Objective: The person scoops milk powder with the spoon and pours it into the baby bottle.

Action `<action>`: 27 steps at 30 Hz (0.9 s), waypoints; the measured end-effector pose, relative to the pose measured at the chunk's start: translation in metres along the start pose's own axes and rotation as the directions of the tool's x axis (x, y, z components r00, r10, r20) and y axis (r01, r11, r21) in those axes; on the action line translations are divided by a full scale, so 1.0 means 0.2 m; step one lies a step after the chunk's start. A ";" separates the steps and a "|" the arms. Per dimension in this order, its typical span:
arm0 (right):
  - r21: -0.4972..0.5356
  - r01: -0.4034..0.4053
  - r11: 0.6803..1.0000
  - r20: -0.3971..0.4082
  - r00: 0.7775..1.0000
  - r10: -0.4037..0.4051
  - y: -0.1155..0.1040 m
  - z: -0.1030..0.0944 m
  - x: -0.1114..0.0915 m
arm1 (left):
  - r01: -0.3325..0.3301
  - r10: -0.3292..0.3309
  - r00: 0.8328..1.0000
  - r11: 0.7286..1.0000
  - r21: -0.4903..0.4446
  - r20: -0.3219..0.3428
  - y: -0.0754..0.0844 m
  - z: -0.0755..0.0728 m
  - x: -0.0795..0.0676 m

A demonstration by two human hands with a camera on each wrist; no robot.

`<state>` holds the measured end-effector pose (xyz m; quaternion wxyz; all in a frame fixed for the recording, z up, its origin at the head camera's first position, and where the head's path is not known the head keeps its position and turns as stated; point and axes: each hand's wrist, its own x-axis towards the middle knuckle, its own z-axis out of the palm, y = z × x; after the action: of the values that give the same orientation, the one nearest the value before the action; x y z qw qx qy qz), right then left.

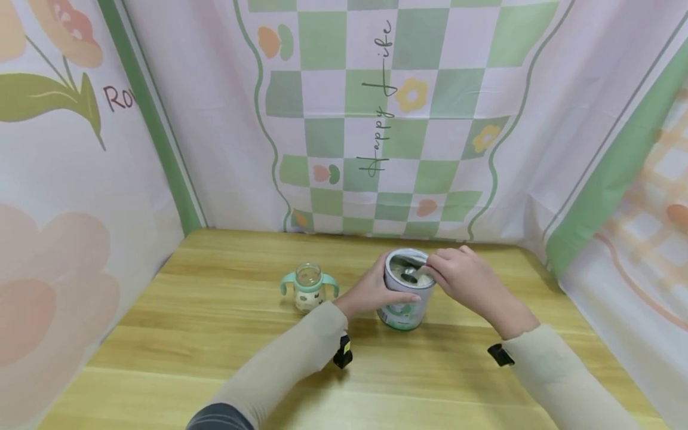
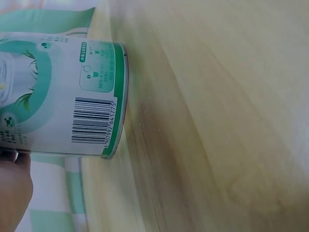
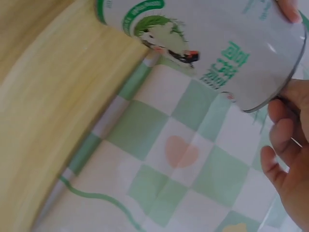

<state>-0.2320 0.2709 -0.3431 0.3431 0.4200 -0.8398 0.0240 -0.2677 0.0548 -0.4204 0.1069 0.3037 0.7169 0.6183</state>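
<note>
My left hand grips the side of a white and green milk powder can, thumb across its front. A barcode and printed pictures show on the can in the left wrist view. Inside its open mouth, a metal spoon lies over pale powder. At the right rim, my right hand pinches the spoon's handle, most of which the fingers hide. In the right wrist view that hand is right at the rim, its fingers curled.
Left of the can, a clear baby bottle with mint-green side handles stands on the wooden table. A green and white checked curtain hangs along the table's back edge, with printed cloth at both sides.
</note>
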 end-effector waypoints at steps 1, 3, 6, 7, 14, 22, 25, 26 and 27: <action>0.002 0.008 1.000 0.017 1.000 -0.008 0.00 -0.01 0.01 | 0.004 -0.004 1.000 1.000 -0.005 0.005 0.00 0.00 0.00; 0.013 0.020 1.000 0.062 0.998 -0.021 -0.01 -0.02 0.02 | 0.010 -0.009 1.000 1.000 -0.015 0.011 0.00 0.00 0.00; 0.048 0.014 0.999 0.132 0.991 -0.021 -0.03 -0.04 0.05 | 0.012 -0.012 1.000 1.000 -0.023 0.012 0.00 0.00 0.00; 0.062 0.007 0.998 0.155 0.988 -0.016 -0.03 -0.04 0.06 | 0.010 -0.009 1.000 1.000 -0.023 0.012 0.00 0.00 0.00; 0.167 -0.086 0.982 0.285 0.958 0.036 -0.06 -0.06 0.11 | -0.025 0.027 0.999 0.999 -0.045 0.042 -0.01 0.00 0.00; 0.265 -0.244 0.933 0.472 0.877 0.095 -0.05 -0.09 0.18 | -0.038 0.042 0.998 0.995 -0.091 0.048 0.00 0.00 0.00; 0.322 -0.289 0.902 0.523 0.848 0.085 -0.05 -0.09 0.20 | -0.029 0.033 0.998 0.996 -0.090 0.048 0.01 0.00 -0.01; 0.340 -0.298 0.892 0.531 0.844 0.079 -0.05 -0.08 0.20 | -0.025 0.029 0.998 0.995 -0.092 0.049 0.01 0.01 -0.02; 0.355 -0.307 0.883 0.541 0.838 0.074 -0.05 -0.08 0.21 | -0.019 0.024 0.999 0.995 -0.093 0.048 0.02 0.01 -0.02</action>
<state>-0.2332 0.2412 -0.3089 0.0024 0.3880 -0.9125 0.1298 -0.2631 0.0540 -0.4185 0.1320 0.3214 0.6813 0.6443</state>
